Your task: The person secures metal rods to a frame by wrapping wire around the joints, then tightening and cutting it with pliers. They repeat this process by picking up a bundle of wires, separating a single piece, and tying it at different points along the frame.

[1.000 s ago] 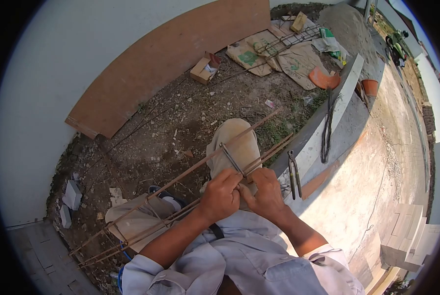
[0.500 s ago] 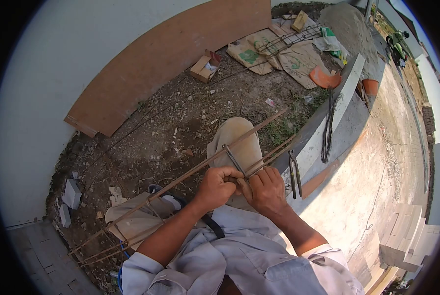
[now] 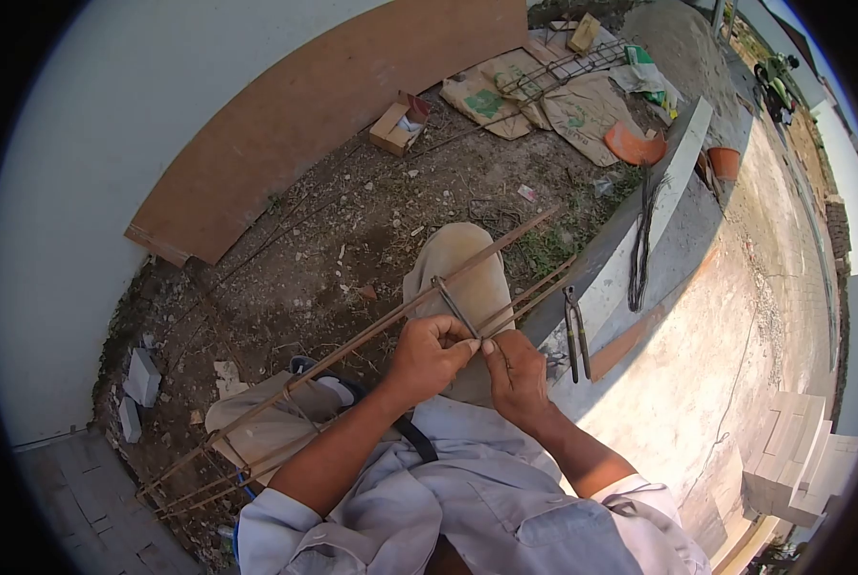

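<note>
A long frame of thin steel bars (image 3: 379, 326) lies diagonally across my legs, with a square metal stirrup (image 3: 456, 309) around the bars near my hands. My left hand (image 3: 427, 360) is pinched at the stirrup's lower corner, thumb and forefinger together. Right beside it, my right hand (image 3: 517, 376) is closed in a pinch at the same corner, and a thin wire end shows by its fingers. What lies between the fingertips is too small to make out. Pincers with dark handles (image 3: 575, 335) rest on the concrete ledge to the right of my right hand.
A bundle of dark wire (image 3: 641, 249) hangs over the concrete ledge (image 3: 676, 180). Farther off are an orange curved piece (image 3: 634, 146), an orange pot (image 3: 724, 163), paper sacks (image 3: 582, 113) and an open cardboard box (image 3: 396, 128). A brown board (image 3: 314, 105) leans along the wall.
My right hand has turned, its fingers drawn down and slightly apart from my left hand, which stays at the stirrup corner. The view has shifted slightly.
</note>
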